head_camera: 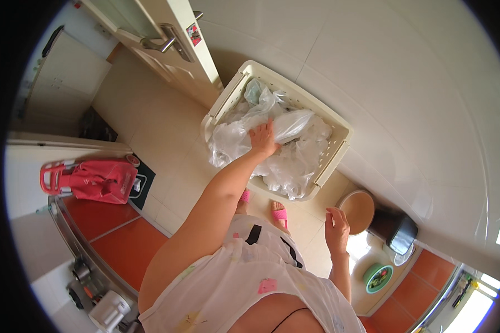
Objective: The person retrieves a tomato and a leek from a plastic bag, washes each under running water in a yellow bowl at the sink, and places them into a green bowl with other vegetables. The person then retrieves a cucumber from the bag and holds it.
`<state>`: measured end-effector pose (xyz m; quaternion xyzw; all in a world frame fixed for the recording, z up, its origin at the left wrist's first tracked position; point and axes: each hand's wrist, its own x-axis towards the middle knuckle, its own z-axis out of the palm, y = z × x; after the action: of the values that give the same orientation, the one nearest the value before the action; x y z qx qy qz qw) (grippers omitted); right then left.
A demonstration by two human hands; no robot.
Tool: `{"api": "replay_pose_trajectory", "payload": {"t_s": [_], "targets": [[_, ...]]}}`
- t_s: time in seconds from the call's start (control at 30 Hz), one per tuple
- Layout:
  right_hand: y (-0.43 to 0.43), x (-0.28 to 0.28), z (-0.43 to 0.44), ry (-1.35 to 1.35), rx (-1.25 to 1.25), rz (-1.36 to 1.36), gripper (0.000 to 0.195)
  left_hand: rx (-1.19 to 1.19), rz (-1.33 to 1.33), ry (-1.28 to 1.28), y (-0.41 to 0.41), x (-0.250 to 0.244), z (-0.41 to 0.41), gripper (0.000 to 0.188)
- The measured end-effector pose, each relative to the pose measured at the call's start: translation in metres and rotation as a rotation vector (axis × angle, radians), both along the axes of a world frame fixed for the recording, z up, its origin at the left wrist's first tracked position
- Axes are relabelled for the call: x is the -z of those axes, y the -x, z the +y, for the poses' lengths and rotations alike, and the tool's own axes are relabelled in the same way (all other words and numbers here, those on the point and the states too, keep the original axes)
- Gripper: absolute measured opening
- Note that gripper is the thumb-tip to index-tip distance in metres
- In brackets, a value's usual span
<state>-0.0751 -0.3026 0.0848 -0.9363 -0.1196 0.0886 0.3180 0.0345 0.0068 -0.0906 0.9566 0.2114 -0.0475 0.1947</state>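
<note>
A cream plastic basket with perforated walls stands on the floor before me, against the tiled wall. Crumpled clear plastic bags fill it, and some droop over its near rim. My left hand lies on top of the heap with its fingers spread, pressing on the bags rather than gripping one. Off to the right of the basket, my right hand hangs with loosely bent fingers and nothing visible in it. A tan round bin is just beyond that hand.
A white door with a lever handle stands ajar by the basket's left end. At left is a red shopping trolley beside orange cabinets. On the right are a black bin and a green basin holding vegetables.
</note>
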Motion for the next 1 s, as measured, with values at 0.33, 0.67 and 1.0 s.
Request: {"api": "replay_pose_trajectory", "payload": {"t_s": [0.33,0.67,1.0], "targets": [[0.011,-0.003,0.055,-0.052,0.057,-0.074,0.015,0.067,-0.236,0.338,-0.027,-0.030,0.068,0.023],[-0.018,0.044,0.110,-0.340,0.050,0.109,0.019,-0.362,-0.181,1.458,-0.018,-0.162,0.095,0.047],[-0.040,0.025,0.126,-1.001,0.163,0.787,0.074,-0.384,-0.167,1.874,0.009,-0.164,0.062,0.040]]}}
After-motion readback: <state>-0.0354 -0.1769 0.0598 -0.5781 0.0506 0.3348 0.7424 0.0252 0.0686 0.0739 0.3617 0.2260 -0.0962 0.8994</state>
